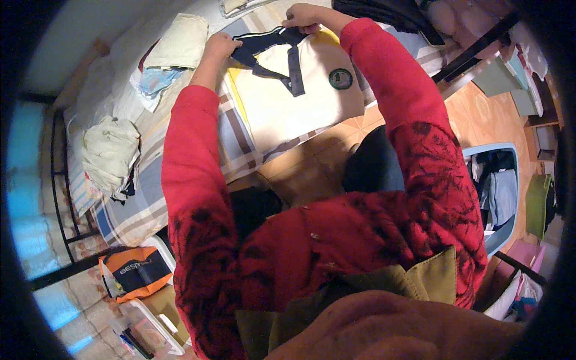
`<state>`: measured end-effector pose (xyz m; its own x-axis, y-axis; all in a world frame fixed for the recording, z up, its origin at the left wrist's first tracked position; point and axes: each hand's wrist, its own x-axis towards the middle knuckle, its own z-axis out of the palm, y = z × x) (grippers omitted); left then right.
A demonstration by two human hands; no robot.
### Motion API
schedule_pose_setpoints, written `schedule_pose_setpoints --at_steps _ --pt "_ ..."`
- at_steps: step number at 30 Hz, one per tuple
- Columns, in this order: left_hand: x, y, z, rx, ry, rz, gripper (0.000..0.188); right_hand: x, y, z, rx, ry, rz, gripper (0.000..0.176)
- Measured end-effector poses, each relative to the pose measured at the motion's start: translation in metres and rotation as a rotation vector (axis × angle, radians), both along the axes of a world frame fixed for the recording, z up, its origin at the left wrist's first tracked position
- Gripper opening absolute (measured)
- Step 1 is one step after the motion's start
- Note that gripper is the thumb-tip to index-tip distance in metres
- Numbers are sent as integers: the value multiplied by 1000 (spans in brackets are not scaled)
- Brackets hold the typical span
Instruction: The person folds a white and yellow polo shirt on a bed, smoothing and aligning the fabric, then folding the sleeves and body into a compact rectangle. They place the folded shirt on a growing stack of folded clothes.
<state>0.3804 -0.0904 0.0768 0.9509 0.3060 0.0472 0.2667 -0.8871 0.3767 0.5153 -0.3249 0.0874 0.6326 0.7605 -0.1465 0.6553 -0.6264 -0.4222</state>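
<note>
A white polo shirt (pixel 288 103) with a dark collar (pixel 265 42), yellow side stripes and a round green badge (pixel 340 79) lies flat before me, folded to a rough rectangle. It rests on a plaid bedsheet (pixel 238 121) at the bed's near edge. My left hand (pixel 222 47) pinches the left end of the collar. At the collar's right end, the fingers of my right hand (pixel 303 17) are closed on the dark cloth. The button placket points toward me.
Folded clothes (pixel 177 42) and a cream garment pile (pixel 110 153) lie left on the bed. Dark clothing (pixel 387 15) lies far right. A blue plastic tub (pixel 516 180) of clothes stands on the tiled floor (pixel 310 171). An orange-and-black bag (pixel 137 272) sits lower left, near a black metal bedframe (pixel 58 180).
</note>
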Motion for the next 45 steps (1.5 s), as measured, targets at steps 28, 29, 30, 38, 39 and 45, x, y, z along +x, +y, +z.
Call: schedule_pose_setpoints --at_steps 28,29,30,38,39,45 --pt "-36 -18 19 -42 -144 -3 34 -89 -33 23 89 -644 61 19" --pt "-49 -29 23 39 -199 6 36 -112 -36 17 125 -679 125 18" --pt "-62 -41 28 75 -194 -7 34 -131 -39 11 180 -749 155 18" --pt "-148 -100 32 524 -461 -380 24 -178 -82 -20 349 -841 240 12" --pt "-153 -100 30 548 -464 -394 24 -179 -87 -20 389 -845 232 12" --pt "-157 -98 18 454 -572 -384 24 -177 -99 -17 580 -679 165 12"
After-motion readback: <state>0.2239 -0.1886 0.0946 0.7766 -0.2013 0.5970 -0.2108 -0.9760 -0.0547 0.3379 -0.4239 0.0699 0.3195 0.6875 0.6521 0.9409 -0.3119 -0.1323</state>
